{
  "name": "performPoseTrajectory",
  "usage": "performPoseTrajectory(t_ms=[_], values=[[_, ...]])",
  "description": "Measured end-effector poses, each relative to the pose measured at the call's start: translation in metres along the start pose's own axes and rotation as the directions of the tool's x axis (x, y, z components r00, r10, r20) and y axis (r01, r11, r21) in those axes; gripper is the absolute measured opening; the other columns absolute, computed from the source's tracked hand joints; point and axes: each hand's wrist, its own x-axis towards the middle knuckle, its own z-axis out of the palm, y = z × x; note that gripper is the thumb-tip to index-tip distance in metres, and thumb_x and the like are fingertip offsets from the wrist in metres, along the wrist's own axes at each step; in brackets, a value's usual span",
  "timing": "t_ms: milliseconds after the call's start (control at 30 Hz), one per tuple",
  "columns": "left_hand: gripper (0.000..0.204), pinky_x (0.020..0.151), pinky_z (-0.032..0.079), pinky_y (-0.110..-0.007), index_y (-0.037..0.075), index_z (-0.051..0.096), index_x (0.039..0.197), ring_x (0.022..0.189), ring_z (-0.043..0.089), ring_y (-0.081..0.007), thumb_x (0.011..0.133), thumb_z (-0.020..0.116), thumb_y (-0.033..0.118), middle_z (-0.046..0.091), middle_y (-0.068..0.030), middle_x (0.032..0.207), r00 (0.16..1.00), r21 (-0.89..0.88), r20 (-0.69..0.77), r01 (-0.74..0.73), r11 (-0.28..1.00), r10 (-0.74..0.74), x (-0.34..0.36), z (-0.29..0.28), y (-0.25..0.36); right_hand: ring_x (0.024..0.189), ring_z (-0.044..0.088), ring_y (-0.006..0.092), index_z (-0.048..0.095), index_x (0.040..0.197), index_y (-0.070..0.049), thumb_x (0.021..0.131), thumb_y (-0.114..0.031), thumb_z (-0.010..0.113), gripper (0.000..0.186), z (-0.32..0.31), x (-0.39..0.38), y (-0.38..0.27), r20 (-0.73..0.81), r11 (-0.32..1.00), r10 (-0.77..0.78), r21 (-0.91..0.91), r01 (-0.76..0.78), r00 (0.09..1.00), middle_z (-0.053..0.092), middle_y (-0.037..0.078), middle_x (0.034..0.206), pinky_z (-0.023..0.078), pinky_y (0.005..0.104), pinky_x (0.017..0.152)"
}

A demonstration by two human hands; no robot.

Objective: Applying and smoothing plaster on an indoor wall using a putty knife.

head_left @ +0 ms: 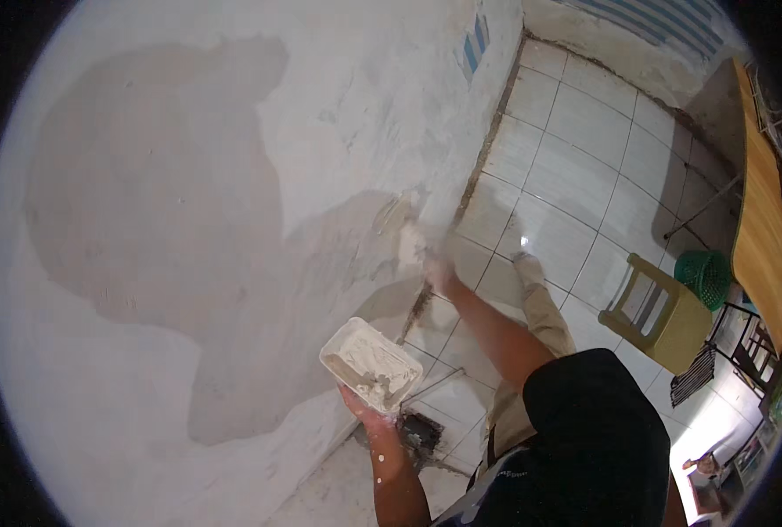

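Observation:
My left hand (pixel 370 407) grips a white rectangular tub (pixel 352 332) from below and tilts it beside the wall. Pale, creamy putty (pixel 375 362) coats the inside of the tub, with a thicker lump near its lower side. White specks dot my left wrist. My right hand (pixel 441 270) is smeared by motion, close to the lower wall (pixel 312 132). It looks closed around something pale that reaches toward the wall, too blurred to name. Just beyond it, a fresh patch of wet putty (pixel 393 213) shows on the wall.
White floor tiles (pixel 575 167) run along the wall's dirty base. A dark square hole (pixel 421 432) lies below the tub. On the right are an olive plastic stool (pixel 672 325), a green basket (pixel 703 279) and a wooden tabletop (pixel 760 211). My shadow falls on the wall.

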Motion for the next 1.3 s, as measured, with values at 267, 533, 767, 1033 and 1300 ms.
performPoseTrajectory(t_ms=[267,533,767,1033,1300], values=[[0.054,0.09,0.048,-0.051,0.007,0.041,0.133,0.108,0.054,-0.0332,0.094,0.039,0.045,0.051,-0.0126,0.125,0.991,-0.103,0.098,0.103,0.989,-0.093,0.002,-0.006,-0.003,0.066,0.056,0.0167,0.059,0.111,-0.006,0.083,-0.016,0.045,0.033,-0.074,0.12,-0.023,0.068,0.877,0.101,0.464,-0.121,0.993,0.056,0.001,0.072,0.046,0.0298,0.059],[0.061,0.097,0.042,-0.052,0.009,0.039,0.137,0.117,0.049,-0.0342,0.092,0.038,0.05,0.047,-0.0105,0.134,0.999,-0.099,-0.017,0.049,0.994,-0.051,0.005,-0.022,-0.004,0.061,0.056,0.0238,0.062,0.101,0.0,0.079,-0.017,0.063,0.028,0.042,0.047,-0.147,-0.286,0.98,-0.192,-0.107,0.168,0.939,0.057,0.004,0.065,0.045,0.0351,0.06],[0.061,0.097,0.042,-0.053,0.008,0.038,0.137,0.117,0.049,-0.0352,0.092,0.038,0.049,0.046,-0.0115,0.135,0.999,-0.171,0.012,0.033,0.985,-0.032,0.009,-0.005,-0.013,0.071,0.061,0.0324,0.065,0.088,0.002,0.074,-0.006,0.065,0.016,0.079,0.003,-0.153,-0.042,0.52,-0.623,-0.768,0.374,0.781,0.064,0.017,0.078,0.048,0.0378,0.069],[0.057,0.094,0.045,-0.051,0.007,0.041,0.133,0.114,0.051,-0.0329,0.092,0.039,0.046,0.05,-0.0118,0.129,1.0,-0.142,-0.018,-0.02,0.99,0.018,0.0,0.017,-0.01,0.081,0.065,0.034,0.066,0.099,-0.003,0.071,-0.006,0.065,0.028,0.036,-0.01,-0.152,0.392,0.384,-0.576,-0.645,0.661,0.717,0.066,0.019,0.09,0.051,0.038,0.074],[0.054,0.093,0.046,-0.05,0.008,0.043,0.132,0.111,0.053,-0.0323,0.093,0.039,0.045,0.052,-0.0121,0.126,0.999,-0.113,-0.031,-0.047,0.992,0.044,-0.008,0.005,0.004,0.08,0.059,0.0235,0.061,0.093,-0.014,0.088,-0.016,0.055,0.008,-0.02,0.076,-0.079,-0.268,0.999,-0.046,0.006,0.05,0.962,0.06,0.005,0.087,0.05,0.0361,0.066]])
